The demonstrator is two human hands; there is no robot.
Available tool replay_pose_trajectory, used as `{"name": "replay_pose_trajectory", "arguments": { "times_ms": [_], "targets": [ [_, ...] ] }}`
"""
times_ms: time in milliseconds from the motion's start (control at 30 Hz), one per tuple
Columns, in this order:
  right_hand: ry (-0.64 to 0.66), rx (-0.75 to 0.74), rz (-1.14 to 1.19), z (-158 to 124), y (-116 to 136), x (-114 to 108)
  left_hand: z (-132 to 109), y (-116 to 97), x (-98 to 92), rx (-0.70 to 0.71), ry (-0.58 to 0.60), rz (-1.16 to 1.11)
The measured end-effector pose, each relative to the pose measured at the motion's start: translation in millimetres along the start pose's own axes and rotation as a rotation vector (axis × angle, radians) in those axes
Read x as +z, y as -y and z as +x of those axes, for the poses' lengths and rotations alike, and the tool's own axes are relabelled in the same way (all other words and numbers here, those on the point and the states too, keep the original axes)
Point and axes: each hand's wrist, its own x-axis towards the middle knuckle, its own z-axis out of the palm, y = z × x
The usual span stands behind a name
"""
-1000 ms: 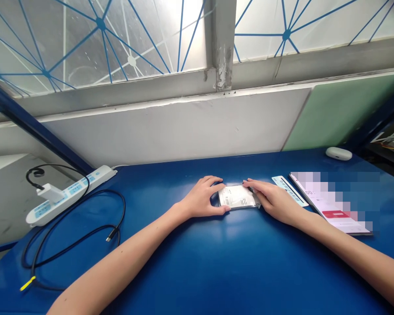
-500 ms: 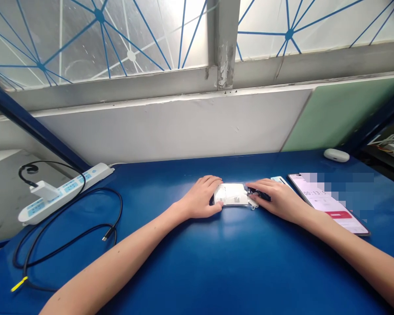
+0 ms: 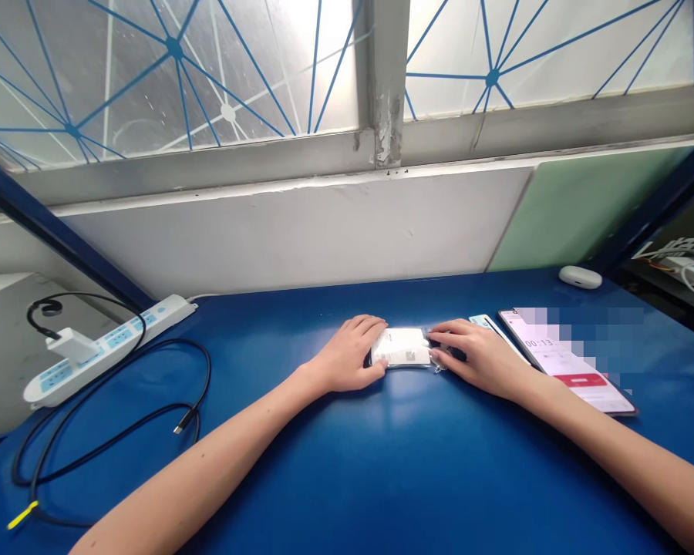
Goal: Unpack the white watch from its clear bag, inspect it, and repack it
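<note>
A small flat white packet [image 3: 403, 346] in a clear plastic sleeve, with a printed square code on its face, lies on the blue table. My left hand [image 3: 355, 353] is closed on its left end, thumb along the near edge and fingers over the far edge. At the other end, my right hand [image 3: 479, 356] has its fingertips pinched on the crinkled clear plastic. Something dark shows beneath those right fingers; what it is cannot be made out.
A phone [image 3: 572, 362] showing a timer lies right of my right hand, beside a pale blue-and-white card-like item [image 3: 481, 320]. A white case [image 3: 580, 277] sits at the back right. On the left are a power strip [image 3: 116, 339], a plugged-in charger [image 3: 72, 345] and a looped black cable [image 3: 208, 370].
My right fingers have shifted slightly on the packet's right end, and less of the dark thing shows beneath them. The whole view has moved a little. My left hand keeps its hold.
</note>
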Motion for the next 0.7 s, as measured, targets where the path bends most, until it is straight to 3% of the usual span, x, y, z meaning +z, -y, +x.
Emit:
{"name": "replay_pose_trajectory", "arguments": {
  "times_ms": [700],
  "targets": [
    [0.053,0.021,0.095,-0.1,3.8,-0.2,1.4,2.6,0.9,-0.008,-0.076,-0.057]
  ]
}}
